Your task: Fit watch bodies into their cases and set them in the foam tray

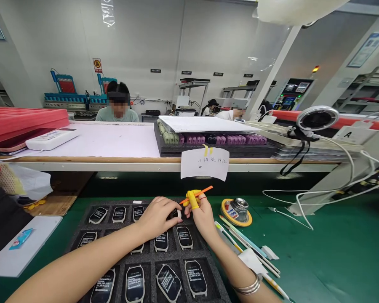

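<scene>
My left hand [160, 212] is closed on a small pale-rimmed watch case [179, 214] above the far right part of a black foam tray [113, 269]. Yellow finger cots cover fingertips of my right hand [199, 206], which pinches a thin orange stick [207, 189]. The stick's tip points toward the watch case; whether they touch I cannot tell. Several watch cases, such as this one [196, 277], lie face up in the tray's compartments, with white text on their dark screens. My left forearm hides part of the tray.
Right of my hands stand a metal-topped dispenser bottle on a yellow-rimmed base [236, 211] and several brushes and sticks [249, 244]. A shelf [129, 167] crosses in front, bearing a foam tray of purple and green parts [208, 139]. White cables [303, 193] hang at right. Co-workers sit beyond.
</scene>
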Available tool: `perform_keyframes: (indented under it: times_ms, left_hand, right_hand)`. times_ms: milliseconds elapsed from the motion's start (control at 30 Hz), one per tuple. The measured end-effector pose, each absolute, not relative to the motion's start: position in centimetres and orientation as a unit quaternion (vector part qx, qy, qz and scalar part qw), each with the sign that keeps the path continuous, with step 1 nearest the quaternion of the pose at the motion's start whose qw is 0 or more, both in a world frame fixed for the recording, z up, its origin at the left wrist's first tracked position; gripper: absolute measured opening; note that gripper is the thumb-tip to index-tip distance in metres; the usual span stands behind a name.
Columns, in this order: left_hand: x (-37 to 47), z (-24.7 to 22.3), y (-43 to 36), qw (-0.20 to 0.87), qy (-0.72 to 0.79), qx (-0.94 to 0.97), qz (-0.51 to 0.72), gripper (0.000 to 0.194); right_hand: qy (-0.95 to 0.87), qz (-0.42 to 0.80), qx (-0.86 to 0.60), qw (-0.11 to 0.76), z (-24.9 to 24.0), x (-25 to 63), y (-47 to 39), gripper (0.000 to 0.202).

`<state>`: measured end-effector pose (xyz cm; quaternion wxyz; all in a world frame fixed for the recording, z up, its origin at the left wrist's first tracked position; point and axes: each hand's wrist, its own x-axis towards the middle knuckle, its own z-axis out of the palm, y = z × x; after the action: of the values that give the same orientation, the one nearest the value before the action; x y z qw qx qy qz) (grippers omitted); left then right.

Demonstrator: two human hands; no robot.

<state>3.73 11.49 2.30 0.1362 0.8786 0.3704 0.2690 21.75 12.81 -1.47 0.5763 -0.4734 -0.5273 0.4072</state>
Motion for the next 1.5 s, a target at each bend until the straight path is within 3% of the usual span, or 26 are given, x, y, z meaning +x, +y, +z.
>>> perform_keyframes:
  times_ms: [200,600,833,1033,1333,1500]
  left_hand:
    - [3.8,2.3,11.4,0.164,0.41,0.855,0.273,0.045]
    - [3.8,2.4,11.4,0.128,0.429,0.857,0.253,0.047]
    - [1.4,3.9,11.6,0.062,0.388,0.9,0.188,0.03]
    - [-1.7,3.7,11.4,0.067,0.356,0.914,0.183,0.024]
    - [-2.2,2.4,11.4,0.109,0.385,0.886,0.234,0.018]
    - [-2.2,2.4,11.4,0.143,0.425,0.855,0.261,0.036]
  right_hand:
    - [-0.539,0.401,-0.49,0.555,-1.9,21.9,12.5,0.025]
    - [-0.571,0.385,-0.506,0.518,-2.7,22.2,12.8,0.021]
    - [-0.573,0.383,-0.499,0.525,-1.7,22.6,12.7,0.023]
    - [-0.582,0.43,-0.466,0.509,-0.4,21.4,13.5,0.019]
    - [-0.589,0.5,-0.453,0.445,-2.3,17.9,15.2,0.022]
    - [-0.604,0.497,-0.442,0.439,-2.7,18.0,14.7,0.021]
